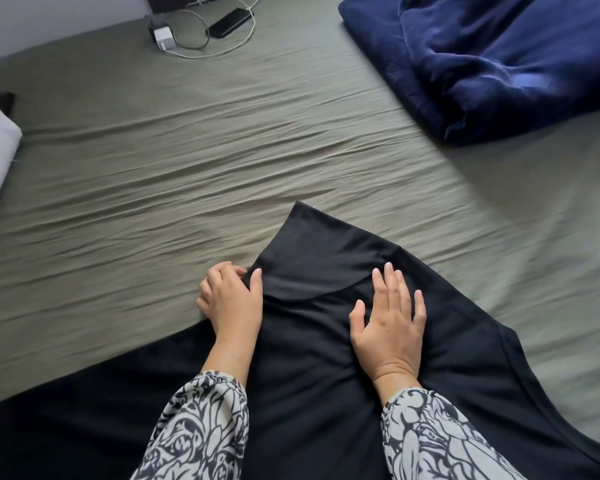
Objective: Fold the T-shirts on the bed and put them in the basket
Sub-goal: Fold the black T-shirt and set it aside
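folding is in hand, at an early stage by my judgement, and only the head view is available. black t-shirt [302, 375] lies on the bed [187, 161] directly before the person, near the front edge of the frame, with one part folded over and running to a point toward the middle of the bed. left hand [231, 299] has its grip on the left edge of that fold, fingers curled and pinching cloth, thumb on top. right hand [388, 323] lies flat on the shirt, fingers straight and spread, holding nothing, pressing the fabric down. next move, as i judge it, calls for drawing the pinched edge across while the flat hand anchors the crease, then squaring the sides before any lift. hidden or unclear: basket is not in view, so its position cannot be stated. lower part of the shirt is cut off by the frame and covered by patterned sleeves [201, 431]. collar and sleeves of the shirt cannot be made out in the dark cloth. blue blanket [499, 64] lies at the far right, well apart; phone and charger cable [222, 22] rest at the far edge.
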